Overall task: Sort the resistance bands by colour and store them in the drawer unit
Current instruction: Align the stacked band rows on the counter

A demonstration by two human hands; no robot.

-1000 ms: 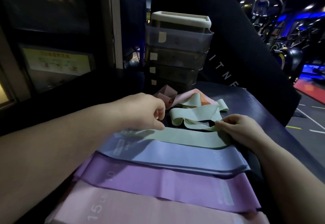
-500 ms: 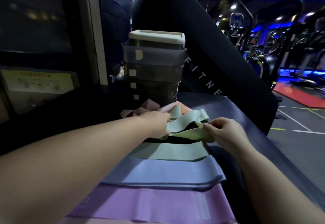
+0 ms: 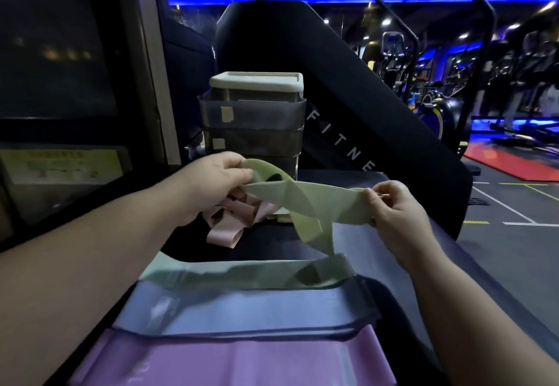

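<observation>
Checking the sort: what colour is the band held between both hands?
Pale green rubber band, head view.

A pale green band was stretched sideways in the air, twisted, one loop drooping. Beneath it lay flat bands in a row: green band, blue band, purple band nearest. Crumpled pink bands were heaped before the smoky translucent drawer unit

Pink bands heaped before drawer unit; bench bare rightward.

- purple band: btm edge cuts it off
- drawer unit: lower drawers hidden behind green band & left hand
- drawer tags (pale stickers): text unreadable
- yellow sign: blurred
</observation>
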